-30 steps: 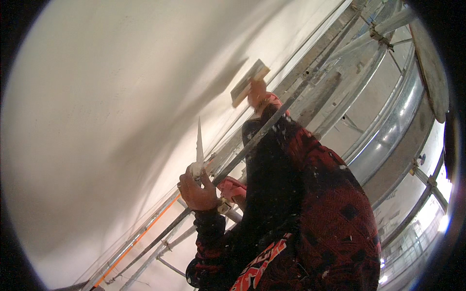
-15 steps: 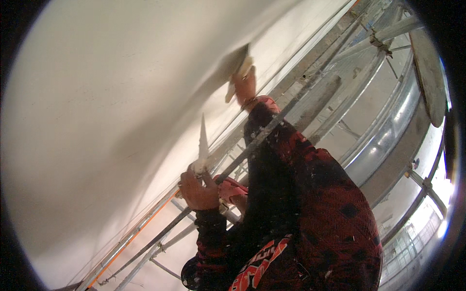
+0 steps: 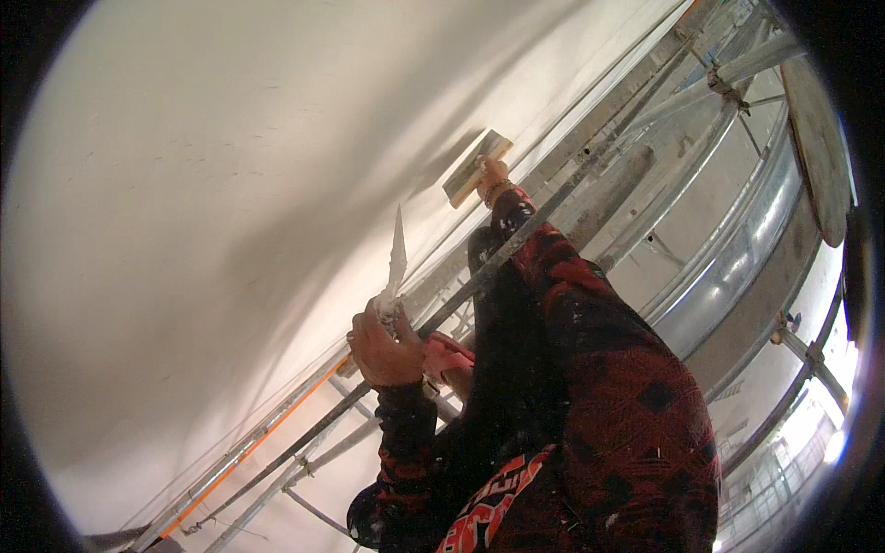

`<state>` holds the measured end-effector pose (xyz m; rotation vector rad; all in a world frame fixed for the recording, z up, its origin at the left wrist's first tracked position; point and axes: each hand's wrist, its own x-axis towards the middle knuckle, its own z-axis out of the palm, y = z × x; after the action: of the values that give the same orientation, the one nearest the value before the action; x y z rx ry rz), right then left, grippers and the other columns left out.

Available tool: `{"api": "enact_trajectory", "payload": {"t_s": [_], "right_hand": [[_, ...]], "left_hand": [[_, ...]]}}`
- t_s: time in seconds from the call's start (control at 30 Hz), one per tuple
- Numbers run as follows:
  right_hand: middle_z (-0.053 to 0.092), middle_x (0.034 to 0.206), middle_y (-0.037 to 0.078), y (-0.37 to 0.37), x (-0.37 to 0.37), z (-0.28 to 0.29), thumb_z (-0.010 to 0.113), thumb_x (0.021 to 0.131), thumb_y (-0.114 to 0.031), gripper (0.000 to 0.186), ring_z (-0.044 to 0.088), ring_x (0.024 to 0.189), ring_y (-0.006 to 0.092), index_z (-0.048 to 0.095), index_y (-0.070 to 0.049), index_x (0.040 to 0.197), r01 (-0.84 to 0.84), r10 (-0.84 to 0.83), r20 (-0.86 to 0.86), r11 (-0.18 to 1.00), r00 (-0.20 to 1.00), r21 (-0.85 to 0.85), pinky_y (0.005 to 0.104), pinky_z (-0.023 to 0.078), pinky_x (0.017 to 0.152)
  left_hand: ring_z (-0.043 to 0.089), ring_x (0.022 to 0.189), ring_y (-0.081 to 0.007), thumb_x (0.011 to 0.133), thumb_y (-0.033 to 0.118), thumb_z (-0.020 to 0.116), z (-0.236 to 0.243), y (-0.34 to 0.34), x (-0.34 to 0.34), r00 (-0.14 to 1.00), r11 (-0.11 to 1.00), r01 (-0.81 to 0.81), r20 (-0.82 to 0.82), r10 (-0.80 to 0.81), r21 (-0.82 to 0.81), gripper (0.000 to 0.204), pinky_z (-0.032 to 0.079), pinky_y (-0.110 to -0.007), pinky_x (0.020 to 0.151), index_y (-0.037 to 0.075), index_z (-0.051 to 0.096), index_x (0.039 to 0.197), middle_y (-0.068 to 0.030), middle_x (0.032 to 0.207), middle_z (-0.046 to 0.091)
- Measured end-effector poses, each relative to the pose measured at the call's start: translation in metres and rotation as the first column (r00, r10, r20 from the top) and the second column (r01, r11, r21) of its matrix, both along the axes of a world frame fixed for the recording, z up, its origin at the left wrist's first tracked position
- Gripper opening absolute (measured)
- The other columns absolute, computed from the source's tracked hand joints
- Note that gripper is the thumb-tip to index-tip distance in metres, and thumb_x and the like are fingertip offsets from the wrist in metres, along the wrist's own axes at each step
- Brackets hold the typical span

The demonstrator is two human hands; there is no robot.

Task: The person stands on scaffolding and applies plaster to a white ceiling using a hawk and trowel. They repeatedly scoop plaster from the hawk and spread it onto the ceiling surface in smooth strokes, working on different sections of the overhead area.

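Note:
A tall pale wall [image 3: 194, 240] fills the left side. My right hand [image 3: 494, 176] is closed around a wide putty scraper [image 3: 462, 182] with a dark blade and a light wooden edge; it is held at the wall, though I cannot tell whether the blade touches. Lower down, my left hand [image 3: 382, 352] grips a putty knife [image 3: 398, 253] whose blade points up and is coated with white putty. A shadow of the arm and tool falls across the wall.
A dark scaffold rail [image 3: 498, 263] runs diagonally behind my hands. Silvery scaffold tubes [image 3: 728, 249] and a rounded plank [image 3: 815, 147] stand on the right. An orange strip [image 3: 249, 452] follows the wall's lower edge. Feet in pink shoes [image 3: 448, 355] show below.
My right hand with the scraper has moved down and to the right, and the blade's face now shows. My left hand with the putty knife has shifted slightly right and up.

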<state>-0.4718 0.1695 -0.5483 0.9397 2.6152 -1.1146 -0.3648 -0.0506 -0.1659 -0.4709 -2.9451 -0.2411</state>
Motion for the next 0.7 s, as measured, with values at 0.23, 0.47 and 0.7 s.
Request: {"api": "enact_trajectory", "payload": {"t_s": [0.23,0.47,0.7], "right_hand": [[0.06,0.081,0.013,-0.02,-0.007,0.028,0.062,0.073,-0.009,0.029,0.057,0.074,0.0314,0.06,-0.006,0.102,0.229,-0.339,-0.65,0.94,0.68,-0.251,0.0388,0.049,0.067],[0.059,0.092,0.005,-0.078,0.021,0.199,0.059,0.08,-0.005,0.028,0.057,0.076,0.0172,0.052,-0.002,0.107,-0.258,-0.815,-0.316,0.212,0.485,-0.943,0.034,0.047,0.065],[0.06,0.106,0.01,-0.097,0.101,0.14,0.059,0.087,-0.022,0.028,0.056,0.098,0.0205,0.057,-0.004,0.108,-0.716,-0.855,-0.295,-0.119,0.425,-0.688,0.036,0.047,0.082]], "left_hand": [[0.056,0.075,-0.0327,0.086,0.022,0.063,-0.003,0.007,-0.002,0.999,0.999,0.044,-0.008,-0.044,-0.012,0.027,0.044,-0.043,0.068,0.003,0.058,0.104,-0.0151,0.086,0.057],[0.057,0.077,-0.0328,0.086,0.023,0.062,-0.001,0.01,-0.002,0.994,0.995,0.092,-0.059,-0.089,0.04,0.028,0.043,-0.044,0.068,0.003,0.058,0.105,-0.0148,0.086,0.058],[0.061,0.081,-0.0339,0.085,0.027,0.063,0.01,0.016,-0.004,1.0,0.97,0.01,-0.005,-0.009,0.243,0.032,0.048,-0.042,0.073,-0.001,0.059,0.1,-0.0188,0.087,0.061]]}}
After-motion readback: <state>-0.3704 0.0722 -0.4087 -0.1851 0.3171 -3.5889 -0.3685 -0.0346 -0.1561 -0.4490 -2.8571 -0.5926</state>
